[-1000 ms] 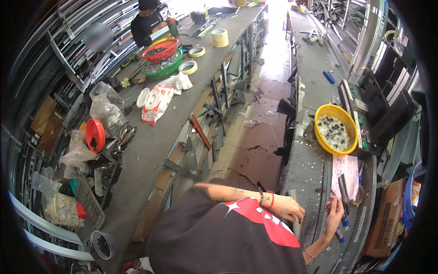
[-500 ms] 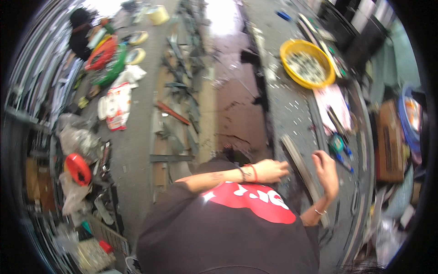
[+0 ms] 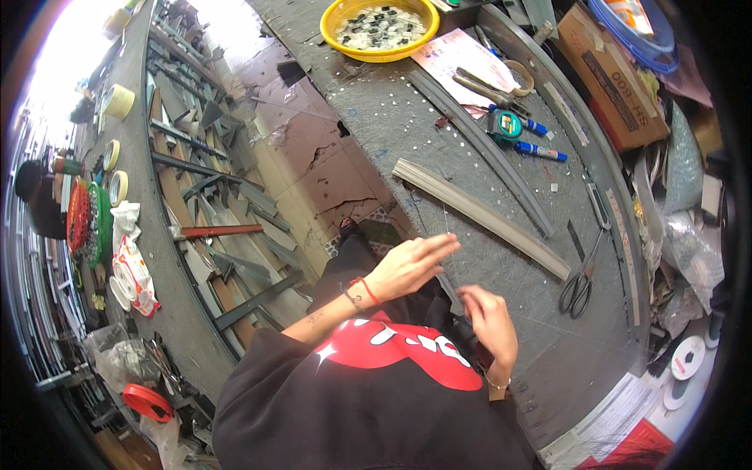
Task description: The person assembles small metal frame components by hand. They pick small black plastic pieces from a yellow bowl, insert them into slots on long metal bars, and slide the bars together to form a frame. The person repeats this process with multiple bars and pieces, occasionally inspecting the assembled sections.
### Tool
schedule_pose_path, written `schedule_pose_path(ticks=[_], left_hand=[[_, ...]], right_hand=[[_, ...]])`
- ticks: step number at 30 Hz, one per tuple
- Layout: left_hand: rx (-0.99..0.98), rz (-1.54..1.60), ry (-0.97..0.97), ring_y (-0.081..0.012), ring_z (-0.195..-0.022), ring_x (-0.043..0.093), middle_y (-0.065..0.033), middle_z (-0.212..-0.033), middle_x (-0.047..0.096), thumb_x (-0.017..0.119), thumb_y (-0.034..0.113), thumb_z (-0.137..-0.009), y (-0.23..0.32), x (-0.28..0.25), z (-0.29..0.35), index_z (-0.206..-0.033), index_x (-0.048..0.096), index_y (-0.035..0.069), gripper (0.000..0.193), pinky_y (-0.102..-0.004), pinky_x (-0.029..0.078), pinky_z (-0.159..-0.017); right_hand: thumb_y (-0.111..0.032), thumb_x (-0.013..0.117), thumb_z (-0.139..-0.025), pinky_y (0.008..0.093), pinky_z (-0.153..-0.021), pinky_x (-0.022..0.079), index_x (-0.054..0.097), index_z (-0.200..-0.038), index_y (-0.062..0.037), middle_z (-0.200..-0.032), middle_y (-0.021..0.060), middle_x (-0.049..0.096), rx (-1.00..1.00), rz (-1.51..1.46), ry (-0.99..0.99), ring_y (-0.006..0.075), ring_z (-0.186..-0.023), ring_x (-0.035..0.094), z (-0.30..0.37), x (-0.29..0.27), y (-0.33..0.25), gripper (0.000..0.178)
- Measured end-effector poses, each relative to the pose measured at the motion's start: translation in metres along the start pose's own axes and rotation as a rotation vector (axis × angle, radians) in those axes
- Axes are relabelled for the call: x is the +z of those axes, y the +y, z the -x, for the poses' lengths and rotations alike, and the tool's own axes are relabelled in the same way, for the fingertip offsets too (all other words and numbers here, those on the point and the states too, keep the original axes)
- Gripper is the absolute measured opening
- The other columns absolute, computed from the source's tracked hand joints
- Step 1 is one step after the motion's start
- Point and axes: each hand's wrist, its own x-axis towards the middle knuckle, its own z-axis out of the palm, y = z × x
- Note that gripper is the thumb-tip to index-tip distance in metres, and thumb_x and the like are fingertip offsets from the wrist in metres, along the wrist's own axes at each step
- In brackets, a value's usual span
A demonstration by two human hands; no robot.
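Observation:
My left hand (image 3: 411, 266) is held over the bench's near edge, its fingers stretched out and pointing right. A faint thin line shows just above its fingertips; I cannot tell whether the hand touches it. Lower and to the right, my right hand (image 3: 489, 325) has its fingers curled in, and what they may hold is hidden. A narrow grey piece (image 3: 448, 291) shows between the two hands. Beyond them a long beige-grey grooved profile (image 3: 482, 218) lies slantwise on the grey bench (image 3: 533, 345). Behind it lies a darker grey profile strip (image 3: 486, 157).
Farther off are a yellow basin (image 3: 381, 56) of small black and white pieces, a teal tape measure (image 3: 504, 124), blue markers (image 3: 540, 151) and pliers (image 3: 489, 92). Black-handled scissors (image 3: 576, 294) lie right. A rack of metal offcuts (image 3: 227, 204) stands left, across the tiled aisle (image 3: 313, 168).
My view has swung to the right, bringing the bench with its profiles and scissors closer. My hands have come nearer each other, and the right hand has lowered with its fingers curled more.

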Motion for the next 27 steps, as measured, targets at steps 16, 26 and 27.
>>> schedule_pose_path(ticks=[16, 26, 27], left_hand=[[0.015, -0.034, -0.129, -0.0274, -0.096, 0.052, -0.0105, -0.111, 0.051, 0.063, 0.017, -0.08, -0.016, -0.03, 0.001, -0.093, 0.063, 0.011, 0.014, -0.0371, 0.044, -0.083], [0.094, 0.064, 0.071, -0.0216, -0.077, 0.058, -0.0046, -0.086, 0.058, 0.064, 0.017, -0.081, 0.028, -0.048, -0.005, -0.084, 0.058, 0.006, 0.013, -0.0324, 0.048, -0.068], [0.135, 0.097, 0.081, -0.022, -0.078, 0.056, -0.006, -0.084, 0.057, 0.064, 0.017, -0.081, 0.032, -0.045, -0.007, -0.084, 0.058, 0.005, 0.013, -0.0337, 0.047, -0.068]], right_hand=[[-0.007, 0.06, -0.084, 0.0327, -0.07, 0.046, 0.067, -0.086, 0.0024, -0.079, 0.0098, 0.066, -0.74, -0.594, -0.434, 0.0219, -0.07, 0.06, -0.001, -0.04, -0.037, 0.011], [-0.031, 0.044, -0.099, 0.0269, -0.061, 0.049, 0.062, -0.097, 0.0041, -0.083, 0.0097, 0.065, 0.013, -0.397, -0.017, 0.0138, -0.073, 0.061, -0.087, 0.032, 0.007, 0.04], [-0.032, 0.044, -0.099, 0.0266, -0.062, 0.049, 0.062, -0.097, 0.0033, -0.082, 0.0102, 0.065, -0.005, -0.617, -0.082, 0.0136, -0.073, 0.062, -0.094, 0.039, 0.011, 0.04]])
